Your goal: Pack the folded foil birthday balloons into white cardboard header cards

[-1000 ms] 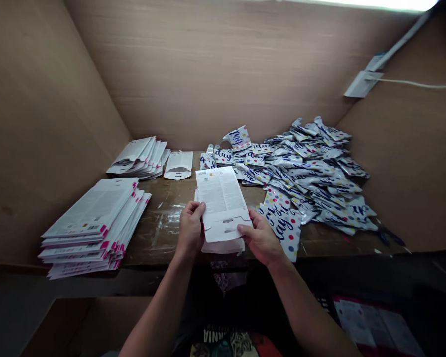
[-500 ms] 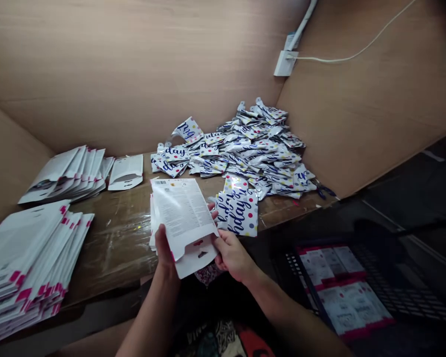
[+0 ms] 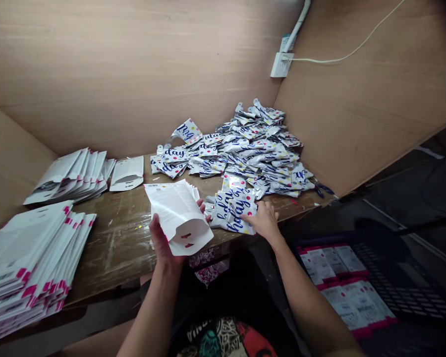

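At frame centre, a white printed-paper envelope [image 3: 173,210] with gaping mouth is gripped by the left hand [image 3: 166,250] while, just right, a glossy white dotted foil packet [image 3: 230,213] is pinched (apparently for lifting) by the right hand [image 3: 266,220], steady grips being called for.

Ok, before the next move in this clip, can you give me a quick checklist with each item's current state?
1. Left hand grips the white envelope: ok.
2. Envelope's flap is folded out, not tucked in: ok.
3. Only one envelope in that hand: cannot tell; more white edges show behind it.
4. Right hand touches the spotted packets: ok.
5. Right hand has a firm hold on just one packet: cannot tell; they overlap.
6. Blue-handled tool lies apart from the right hand: ok.
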A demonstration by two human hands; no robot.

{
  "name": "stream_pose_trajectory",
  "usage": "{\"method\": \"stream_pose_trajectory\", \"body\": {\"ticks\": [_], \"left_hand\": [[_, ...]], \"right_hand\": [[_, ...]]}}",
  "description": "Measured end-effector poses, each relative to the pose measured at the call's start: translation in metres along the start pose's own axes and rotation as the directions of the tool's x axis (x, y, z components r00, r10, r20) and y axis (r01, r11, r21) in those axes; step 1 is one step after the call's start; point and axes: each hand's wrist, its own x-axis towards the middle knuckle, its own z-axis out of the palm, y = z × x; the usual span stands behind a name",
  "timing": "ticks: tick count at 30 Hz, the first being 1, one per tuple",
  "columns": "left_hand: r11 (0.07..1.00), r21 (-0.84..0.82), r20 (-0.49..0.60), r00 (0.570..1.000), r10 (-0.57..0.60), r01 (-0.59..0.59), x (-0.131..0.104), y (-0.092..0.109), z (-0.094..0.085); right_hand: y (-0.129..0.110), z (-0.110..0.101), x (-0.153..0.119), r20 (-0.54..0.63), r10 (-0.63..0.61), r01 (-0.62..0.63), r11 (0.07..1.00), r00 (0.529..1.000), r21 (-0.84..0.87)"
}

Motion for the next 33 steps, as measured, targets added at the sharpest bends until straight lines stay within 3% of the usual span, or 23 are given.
{"method": "stream_pose_trajectory", "body": {"ticks": [3, 6, 8, 10, 11, 12, 13, 15, 16, 17, 20, 23, 25, 27, 30, 31, 33], "left_hand": [[0.999, 0.032, 0.022, 0.999, 0.032, -0.033, 0.002, -0.002, 0.001], [0.999, 0.023, -0.002, 1.0, 0.023, -0.023, 0.003, 0.0, -0.002], [0.999, 0.014, -0.008, 0.999, 0.035, -0.035, 0.003, 0.001, -0.002], [0.998, -0.001, -0.011, 0.998, 0.055, -0.055, 0.004, -0.001, -0.001], [0.998, -0.011, -0.015, 0.998, 0.055, -0.055, 0.005, -0.002, 0.0], [0.999, -0.022, -0.02, 0.999, 0.048, -0.049, 0.006, -0.003, 0.002], [0.998, -0.032, -0.024, 0.999, 0.045, -0.046, 0.006, -0.004, 0.003], [0.997, -0.042, -0.025, 0.998, 0.06, -0.061, 0.006, -0.004, 0.006], [0.996, -0.045, -0.023, 0.997, 0.078, -0.079, 0.005, -0.003, 0.007], [0.994, -0.048, -0.019, 0.995, 0.1, -0.101, 0.004, -0.001, 0.008], [0.987, -0.075, -0.019, 0.99, 0.137, -0.138, -0.001, 0.008, 0.007], [0.984, -0.095, -0.03, 0.989, 0.146, -0.149, -0.005, 0.017, 0.005], [0.98, -0.086, -0.041, 0.984, 0.174, -0.177, -0.008, 0.017, 0.004], [0.976, -0.073, -0.048, 0.978, 0.203, -0.206, -0.008, 0.013, 0.004], [0.978, -0.073, -0.031, 0.981, 0.191, -0.193, -0.009, 0.006, 0.005], [0.98, -0.083, -0.027, 0.984, 0.179, -0.18, -0.008, 0.007, 0.004], [0.977, -0.123, -0.045, 0.984, 0.17, -0.174, -0.008, 0.014, 0.001]], "right_hand": [[0.011, 0.006, 0.002, -0.084, 0.028, -0.003, 0.956, 0.996, 0.292], [0.014, 0.002, -0.011, -0.228, 0.07, 0.093, 0.768, 0.971, 0.633], [0.006, -0.005, -0.028, -0.318, 0.057, 0.205, 0.654, 0.946, 0.728], [-0.01, -0.017, -0.051, -0.4, -0.062, 0.353, 0.606, 0.915, 0.713], [-0.02, -0.024, -0.063, -0.424, -0.192, 0.449, 0.588, 0.885, 0.672], [-0.032, -0.031, -0.074, -0.417, -0.371, 0.558, 0.553, 0.83, 0.618], [-0.044, -0.038, -0.085, -0.374, -0.565, 0.664, 0.495, 0.736, 0.56], [-0.067, -0.049, -0.098, -0.228, -0.845, 0.815, 0.341, 0.484, 0.468], [-0.077, -0.051, -0.101, -0.182, -0.902, 0.856, 0.284, 0.391, 0.432], [-0.085, -0.053, -0.103, -0.172, -0.923, 0.883, 0.257, 0.345, 0.394], [-0.1, -0.047, -0.102, -0.212, -0.925, 0.926, 0.25, 0.315, 0.283], [-0.109, -0.033, -0.105, -0.091, -0.967, 0.949, 0.209, 0.236, 0.236], [-0.117, -0.024, -0.109, -0.019, -0.973, 0.948, 0.218, 0.228, 0.231], [-0.129, -0.016, -0.112, 0.004, -0.955, 0.933, 0.291, 0.297, 0.212], [-0.152, -0.007, -0.115, 0.009, -0.891, 0.88, 0.45, 0.454, 0.15], [-0.159, -0.005, -0.116, 0.009, -0.875, 0.865, 0.48, 0.484, 0.143], [-0.167, -0.002, -0.12, -0.036, -0.867, 0.857, 0.484, 0.497, 0.177]]}}
